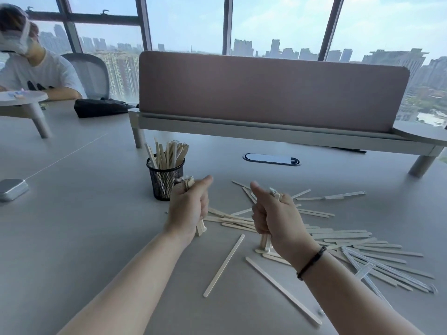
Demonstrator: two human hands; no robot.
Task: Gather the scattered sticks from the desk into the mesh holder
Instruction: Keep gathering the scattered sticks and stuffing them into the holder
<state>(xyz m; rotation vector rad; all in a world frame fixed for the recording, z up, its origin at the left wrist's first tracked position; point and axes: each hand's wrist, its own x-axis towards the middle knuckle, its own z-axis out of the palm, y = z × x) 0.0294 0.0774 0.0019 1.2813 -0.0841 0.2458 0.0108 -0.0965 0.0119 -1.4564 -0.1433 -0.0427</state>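
Note:
A black mesh holder [164, 180] stands on the grey desk [84, 238], with several pale wooden sticks upright in it. My left hand [187, 206] is closed around an upright bundle of sticks [200, 229], just right of and in front of the holder. My right hand [275, 218] grips a second upright bundle [265, 243], whose lower ends touch the desk. Many loose sticks [362, 245] lie scattered flat to the right and between my hands. Two single sticks [223, 264] lie nearer to me.
A pink divider panel [273, 90] on a raised shelf spans the back of the desk. An oval cable port [271, 159] sits behind the sticks. A small metal tin [12, 188] lies at far left. A seated person [36, 68] and a black bag [101, 107] are at back left.

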